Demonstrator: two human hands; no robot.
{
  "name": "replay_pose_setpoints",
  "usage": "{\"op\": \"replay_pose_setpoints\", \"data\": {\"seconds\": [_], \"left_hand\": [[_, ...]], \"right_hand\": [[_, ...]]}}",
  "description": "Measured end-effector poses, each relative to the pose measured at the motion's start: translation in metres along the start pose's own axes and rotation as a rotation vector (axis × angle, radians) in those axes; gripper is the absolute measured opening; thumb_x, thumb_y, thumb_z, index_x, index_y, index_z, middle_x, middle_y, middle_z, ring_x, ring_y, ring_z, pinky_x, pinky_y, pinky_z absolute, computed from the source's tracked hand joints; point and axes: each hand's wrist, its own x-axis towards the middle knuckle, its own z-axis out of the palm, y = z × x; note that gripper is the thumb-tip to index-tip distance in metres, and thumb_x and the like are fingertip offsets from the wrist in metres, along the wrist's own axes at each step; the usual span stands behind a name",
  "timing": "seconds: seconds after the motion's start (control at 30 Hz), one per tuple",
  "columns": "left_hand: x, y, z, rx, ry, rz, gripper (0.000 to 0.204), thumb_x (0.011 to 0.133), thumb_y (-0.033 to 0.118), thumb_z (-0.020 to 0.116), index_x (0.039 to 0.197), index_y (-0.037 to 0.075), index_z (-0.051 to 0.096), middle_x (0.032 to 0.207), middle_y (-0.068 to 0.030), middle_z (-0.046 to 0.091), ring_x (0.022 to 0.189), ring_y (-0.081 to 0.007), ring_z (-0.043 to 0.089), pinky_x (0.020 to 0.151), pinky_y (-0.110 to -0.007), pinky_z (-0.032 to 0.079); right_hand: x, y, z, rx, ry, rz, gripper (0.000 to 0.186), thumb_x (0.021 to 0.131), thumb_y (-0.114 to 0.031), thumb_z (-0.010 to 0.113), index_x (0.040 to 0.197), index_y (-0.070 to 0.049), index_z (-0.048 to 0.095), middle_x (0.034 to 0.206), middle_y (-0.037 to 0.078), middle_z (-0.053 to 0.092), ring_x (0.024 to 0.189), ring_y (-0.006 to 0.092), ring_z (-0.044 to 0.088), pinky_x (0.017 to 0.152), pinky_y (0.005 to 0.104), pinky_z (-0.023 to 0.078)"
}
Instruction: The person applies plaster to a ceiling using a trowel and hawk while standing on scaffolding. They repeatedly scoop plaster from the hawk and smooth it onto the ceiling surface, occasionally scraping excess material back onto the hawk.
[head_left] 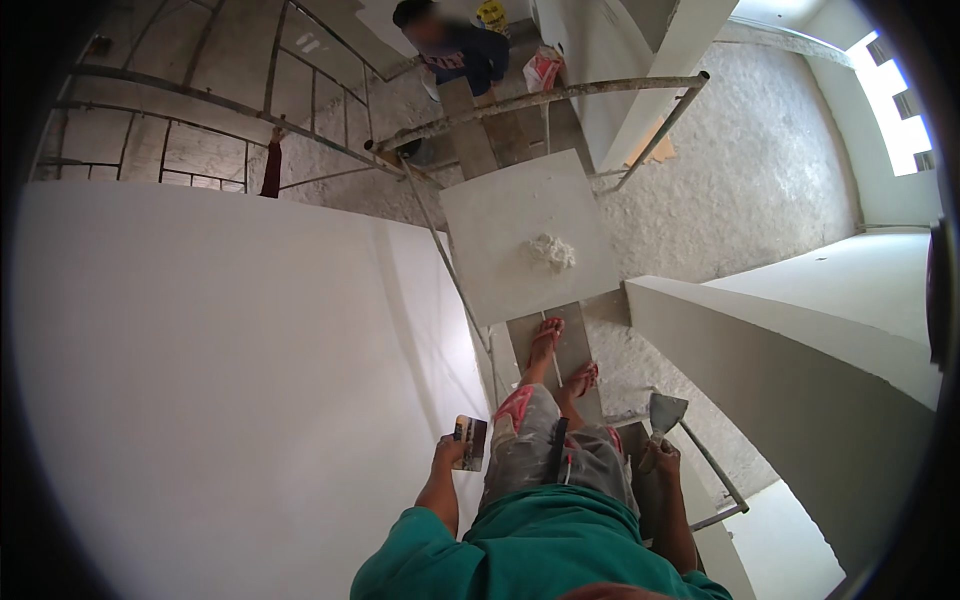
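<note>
My right hand (pixel 661 459) is closed around the handle of a wide putty knife (pixel 667 410), whose grey blade points up and away from me. My left hand (pixel 449 452) grips a small flat rectangular piece (pixel 471 442) with a dark face and a pale corner; its exact kind is unclear. It is close to the large white wall (pixel 230 350). Beyond my feet a pale square board (pixel 490 240) lies on the scaffold planks. A heap of white putty (pixel 553 252) sits on it, apart from both hands.
I stand on narrow planks (pixel 580 345) high in a metal scaffold (pixel 540 100). Rough floor (pixel 740 170) lies far below. Another person (pixel 455 55) is below at the far end, near a red-and-white bag (pixel 543 68). A ledge wall (pixel 760 340) runs along the right.
</note>
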Motion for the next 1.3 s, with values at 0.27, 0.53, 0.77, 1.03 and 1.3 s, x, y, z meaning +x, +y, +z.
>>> {"op": "replay_pose_setpoints", "data": {"seconds": [0.27, 0.53, 0.77, 1.03, 1.3], "left_hand": [[0.003, -0.006, 0.004, -0.005, -0.008, 0.002, 0.053, 0.069, 0.042, 0.075, 0.106, 0.004, 0.068, 0.114, -0.0226, 0.063, 0.108, -0.0349, 0.06, 0.095, -0.041, 0.047], [-0.003, 0.003, 0.0, -0.02, -0.005, 0.004, 0.053, 0.069, 0.042, 0.075, 0.105, 0.003, 0.068, 0.112, -0.0232, 0.063, 0.107, -0.0352, 0.06, 0.094, -0.041, 0.047], [-0.003, 0.009, 0.001, 0.026, 0.044, 0.018, 0.047, 0.07, 0.037, 0.075, 0.103, 0.004, 0.069, 0.103, -0.0208, 0.067, 0.098, -0.0328, 0.065, 0.089, -0.041, 0.049], [-0.006, 0.008, 0.002, 0.048, 0.002, 0.007, 0.055, 0.069, 0.042, 0.075, 0.107, 0.004, 0.067, 0.112, -0.0225, 0.064, 0.106, -0.0335, 0.061, 0.094, -0.04, 0.048], [0.0, 0.008, 0.013, 0.031, -0.023, -0.011, 0.053, 0.069, 0.041, 0.075, 0.106, 0.004, 0.067, 0.111, -0.0214, 0.065, 0.105, -0.0334, 0.062, 0.092, -0.04, 0.048]], "right_hand": [[-0.003, -0.001, -0.005, -0.036, 0.0, 0.056, 0.026, 0.089, -0.016, 0.063, 0.107, 0.003, 0.062, 0.086, 0.007, 0.065, 0.073, 0.015, 0.063, 0.065, 0.0296, 0.051], [-0.002, 0.004, -0.007, -0.044, -0.004, 0.047, 0.021, 0.089, -0.015, 0.063, 0.1, 0.003, 0.062, 0.082, 0.007, 0.064, 0.069, 0.0155, 0.062, 0.063, 0.029, 0.05], [-0.011, -0.021, 0.005, 0.001, 0.028, 0.015, 0.013, 0.087, -0.016, 0.063, 0.085, -0.003, 0.065, 0.07, 0.003, 0.061, 0.058, 0.0115, 0.056, 0.052, 0.0273, 0.045], [0.0, -0.01, -0.011, -0.082, -0.034, 0.042, 0.025, 0.09, -0.016, 0.063, 0.105, 0.004, 0.063, 0.086, 0.008, 0.066, 0.074, 0.015, 0.064, 0.068, 0.0298, 0.052], [0.0, -0.015, -0.012, -0.088, -0.012, -0.015, 0.014, 0.086, -0.017, 0.064, 0.079, -0.005, 0.065, 0.069, 0.003, 0.061, 0.059, 0.0119, 0.056, 0.054, 0.0282, 0.045]]}}
